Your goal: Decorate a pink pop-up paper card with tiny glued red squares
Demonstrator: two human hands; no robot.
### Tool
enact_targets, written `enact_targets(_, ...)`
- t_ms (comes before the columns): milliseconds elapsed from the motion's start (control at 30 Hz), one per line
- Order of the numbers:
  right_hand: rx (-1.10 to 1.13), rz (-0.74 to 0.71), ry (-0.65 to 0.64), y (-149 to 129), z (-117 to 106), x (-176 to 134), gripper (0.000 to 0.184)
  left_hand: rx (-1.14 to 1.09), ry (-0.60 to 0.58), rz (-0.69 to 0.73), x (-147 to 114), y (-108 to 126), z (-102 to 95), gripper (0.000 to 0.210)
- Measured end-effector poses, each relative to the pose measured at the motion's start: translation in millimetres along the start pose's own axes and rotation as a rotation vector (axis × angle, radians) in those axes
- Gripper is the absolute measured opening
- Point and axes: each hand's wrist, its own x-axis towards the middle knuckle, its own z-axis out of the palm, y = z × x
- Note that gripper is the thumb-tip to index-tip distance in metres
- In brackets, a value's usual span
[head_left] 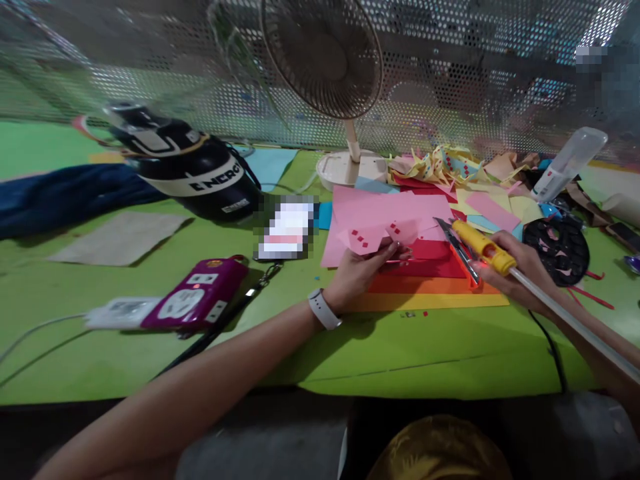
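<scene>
My left hand (357, 277), with a white watch band on the wrist, pinches a pale pink paper piece (364, 239) bearing small red diamond shapes. It is just above a stack of coloured sheets. My right hand (520, 267) is wrapped round a yellow glue gun (473, 239), which has a long whitish glue stick (565, 310) running out of its back. Close beside the glue gun is a utility knife (457, 253) with an orange handle and its blade out; whether my fingers touch it I cannot tell. Pink sheets (370, 207) lie behind my left hand, over red and orange ones.
At the left are a purple power strip (197, 293), a phone (287, 230) and a big black bottle (195, 170). A fan (345, 170) stands behind. Paper scraps (455, 167), a clear bottle (570, 163) and a black round item (557, 250) are at the right.
</scene>
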Motion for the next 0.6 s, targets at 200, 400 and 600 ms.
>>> enact_targets(200,0.195,-0.037,-0.129,-20,22,7,0.023,-0.053,-0.026,-0.003,3,-1,-3.6,0.035)
enact_targets(400,0.227,0.037,-0.134,-23,30,0,0.031,0.028,-0.038,0.038,0,-1,-1.3,0.034)
enact_targets(600,0.233,0.003,-0.157,-26,35,-1,0.031,0.047,-0.067,0.064,0,-8,-1.3,0.027)
